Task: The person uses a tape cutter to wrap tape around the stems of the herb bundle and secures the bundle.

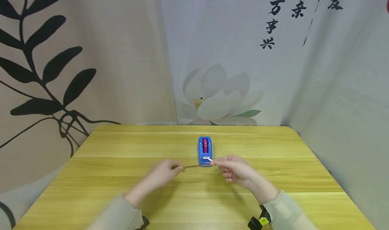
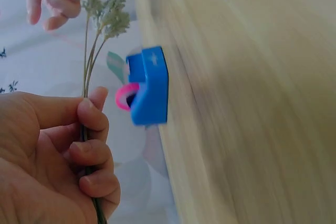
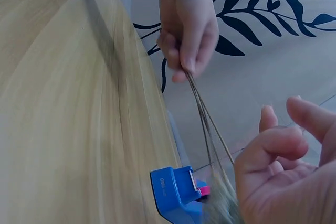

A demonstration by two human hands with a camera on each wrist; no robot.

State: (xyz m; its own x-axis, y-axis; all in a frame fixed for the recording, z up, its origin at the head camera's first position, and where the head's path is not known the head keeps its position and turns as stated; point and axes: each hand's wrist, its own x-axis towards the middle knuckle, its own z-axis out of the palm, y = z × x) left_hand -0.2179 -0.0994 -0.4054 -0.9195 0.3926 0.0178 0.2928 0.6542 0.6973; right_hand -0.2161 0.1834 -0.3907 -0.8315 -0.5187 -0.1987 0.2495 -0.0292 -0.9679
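Note:
My left hand [image 1: 166, 171] pinches a small bunch of dried flowers between thumb and index finger, the other fingers curled around the lower stems [image 2: 88, 72]. The pale green, fluffy heads [image 2: 111, 15] point toward my right hand [image 1: 235, 169]. That hand hovers at the flower-head end, its fingers bent and the thumb near the index finger. A small whitish sliver shows by its fingertips in the head view; I cannot tell if they hold it. Just beyond the stems stands a blue tape dispenser [image 1: 201, 152] with a pink core [image 1: 205, 145].
The wooden table [image 1: 121, 145] runs back to a hanging cloth [image 1: 130, 54] printed with dark leaves, a pale lotus and black characters. A black device with a yellow label [image 1: 263, 220] is strapped at the right wrist.

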